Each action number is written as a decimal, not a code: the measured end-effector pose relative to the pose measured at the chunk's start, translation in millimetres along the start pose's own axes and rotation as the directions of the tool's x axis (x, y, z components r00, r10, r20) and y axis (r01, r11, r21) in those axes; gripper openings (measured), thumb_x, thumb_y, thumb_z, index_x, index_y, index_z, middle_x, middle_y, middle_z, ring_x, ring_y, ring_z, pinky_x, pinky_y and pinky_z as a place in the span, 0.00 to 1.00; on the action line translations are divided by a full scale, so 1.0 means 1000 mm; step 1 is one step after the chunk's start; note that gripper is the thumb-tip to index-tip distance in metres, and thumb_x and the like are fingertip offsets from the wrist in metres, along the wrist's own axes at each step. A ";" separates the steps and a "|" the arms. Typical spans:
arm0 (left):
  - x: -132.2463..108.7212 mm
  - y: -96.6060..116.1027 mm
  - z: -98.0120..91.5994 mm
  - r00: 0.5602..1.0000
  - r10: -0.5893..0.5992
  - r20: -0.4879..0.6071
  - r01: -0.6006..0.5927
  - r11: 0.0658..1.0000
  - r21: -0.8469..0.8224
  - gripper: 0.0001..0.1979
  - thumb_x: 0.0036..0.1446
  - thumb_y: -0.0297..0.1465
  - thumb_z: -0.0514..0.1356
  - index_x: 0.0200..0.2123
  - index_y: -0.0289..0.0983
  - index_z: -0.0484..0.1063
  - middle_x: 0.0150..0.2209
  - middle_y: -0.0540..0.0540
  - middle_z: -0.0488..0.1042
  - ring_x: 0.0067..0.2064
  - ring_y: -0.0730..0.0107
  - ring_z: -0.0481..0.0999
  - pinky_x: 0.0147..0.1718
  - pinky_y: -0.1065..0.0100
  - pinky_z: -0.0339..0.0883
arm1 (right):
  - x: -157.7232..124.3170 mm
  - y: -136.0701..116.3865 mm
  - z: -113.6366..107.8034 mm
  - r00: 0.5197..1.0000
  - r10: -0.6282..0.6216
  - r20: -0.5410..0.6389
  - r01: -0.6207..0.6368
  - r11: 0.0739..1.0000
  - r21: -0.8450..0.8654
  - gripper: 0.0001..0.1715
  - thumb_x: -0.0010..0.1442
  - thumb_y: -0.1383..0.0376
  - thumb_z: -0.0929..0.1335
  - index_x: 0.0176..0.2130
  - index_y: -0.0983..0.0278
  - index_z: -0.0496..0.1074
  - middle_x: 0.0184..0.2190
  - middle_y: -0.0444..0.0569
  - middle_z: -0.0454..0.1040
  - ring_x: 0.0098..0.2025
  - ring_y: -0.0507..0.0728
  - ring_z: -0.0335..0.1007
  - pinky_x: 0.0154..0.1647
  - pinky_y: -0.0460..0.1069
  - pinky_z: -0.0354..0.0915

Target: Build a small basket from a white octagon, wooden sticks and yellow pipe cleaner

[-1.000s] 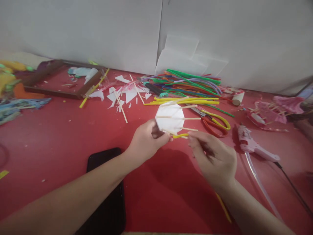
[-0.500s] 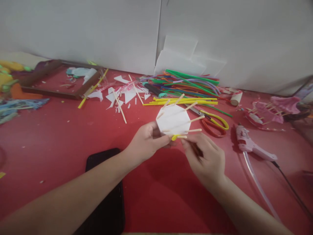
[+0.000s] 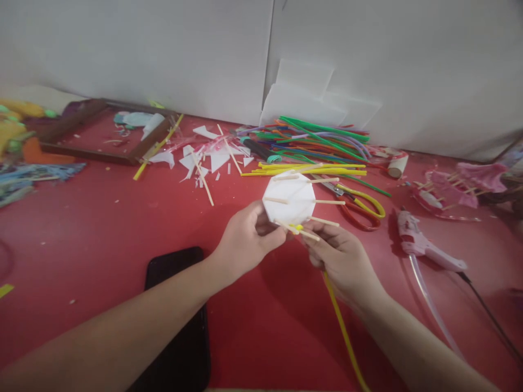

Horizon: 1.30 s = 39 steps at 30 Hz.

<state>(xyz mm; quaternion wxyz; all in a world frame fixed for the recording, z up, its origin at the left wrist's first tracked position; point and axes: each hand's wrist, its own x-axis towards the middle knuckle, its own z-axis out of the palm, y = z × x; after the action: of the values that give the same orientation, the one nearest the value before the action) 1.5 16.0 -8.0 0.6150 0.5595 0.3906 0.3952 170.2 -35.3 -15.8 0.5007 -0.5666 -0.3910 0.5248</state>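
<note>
red tabletop (image 3: 261, 326) beneath plain white polygon (image 3: 297, 202)

I work in dim, greyish light, seemingly from overhead — a soft shadow spreads over the red tabletop (image 3: 245, 348) below my left hand (image 3: 247, 237) and right hand (image 3: 345, 258). The white octagon (image 3: 291, 190) looks washed out; toward the edges, everything smears and stretches — the yellow heap (image 3: 11, 129) especially.

- Left of the left hand (image 3: 249, 237): open table (image 3: 122, 234).
- Right of the right hand (image 3: 339, 258): a gap, then the glue gun (image 3: 429, 247).
- Beyond the right hand: scissors (image 3: 340, 190) block.
</note>
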 end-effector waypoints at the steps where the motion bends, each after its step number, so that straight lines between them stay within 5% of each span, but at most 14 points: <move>1: 0.000 0.000 0.000 1.000 -0.001 0.002 0.001 1.000 -0.003 0.19 0.50 0.27 0.66 0.47 0.33 0.71 0.48 0.39 0.82 0.45 0.58 0.83 0.44 0.64 0.78 | 0.001 -0.001 0.000 1.000 0.013 0.005 -0.013 0.999 0.034 0.15 0.52 0.56 0.76 0.30 0.63 0.74 0.19 0.37 0.63 0.16 0.43 0.49 0.16 0.43 0.47; 11: -0.002 0.000 0.001 0.999 -0.020 0.049 0.023 0.997 -0.076 0.19 0.48 0.26 0.66 0.46 0.34 0.71 0.48 0.39 0.81 0.47 0.56 0.83 0.46 0.61 0.78 | 0.004 -0.003 0.000 0.996 0.087 0.003 -0.086 0.985 0.149 0.23 0.44 0.53 0.79 0.21 0.63 0.67 0.15 0.35 0.58 0.16 0.43 0.45 0.15 0.43 0.44; 26: -0.005 0.004 0.002 0.996 -0.039 0.086 0.044 0.997 -0.065 0.19 0.49 0.26 0.67 0.46 0.35 0.71 0.49 0.40 0.81 0.48 0.56 0.82 0.45 0.64 0.77 | -0.002 -0.002 0.003 0.989 0.064 -0.130 -0.053 0.995 0.086 0.25 0.45 0.54 0.79 0.22 0.63 0.64 0.13 0.34 0.57 0.16 0.44 0.48 0.15 0.43 0.46; 33: -0.001 0.009 0.003 0.988 -0.133 0.079 0.144 0.979 -0.143 0.15 0.49 0.26 0.67 0.42 0.33 0.73 0.43 0.40 0.83 0.37 0.62 0.85 0.39 0.66 0.79 | -0.008 0.002 0.005 0.953 -0.228 -0.200 0.189 0.962 -0.197 0.11 0.53 0.57 0.75 0.34 0.62 0.79 0.20 0.40 0.70 0.18 0.46 0.53 0.17 0.44 0.52; 36: -0.001 0.011 0.003 0.976 -0.186 0.115 0.207 0.957 -0.204 0.15 0.51 0.27 0.68 0.43 0.33 0.74 0.41 0.41 0.84 0.36 0.63 0.85 0.39 0.66 0.79 | -0.010 0.001 0.002 0.898 -0.408 -0.166 0.311 0.854 -0.417 0.07 0.56 0.61 0.73 0.36 0.59 0.82 0.20 0.41 0.74 0.18 0.47 0.58 0.17 0.44 0.57; 39: -0.001 0.010 0.001 0.960 -0.239 0.147 0.271 0.925 -0.266 0.14 0.52 0.29 0.69 0.42 0.33 0.75 0.37 0.42 0.84 0.36 0.63 0.85 0.40 0.65 0.79 | -0.009 -0.002 -0.003 0.813 -0.582 0.019 0.480 0.651 -0.588 0.09 0.59 0.64 0.71 0.39 0.57 0.82 0.24 0.43 0.80 0.19 0.49 0.67 0.21 0.44 0.65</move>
<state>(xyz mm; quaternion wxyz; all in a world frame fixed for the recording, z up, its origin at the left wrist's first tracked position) 1.7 15.3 2.2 0.7558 0.4313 0.3643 0.3316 172.5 -44.3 -11.9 0.4724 -0.5915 -0.6327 0.1628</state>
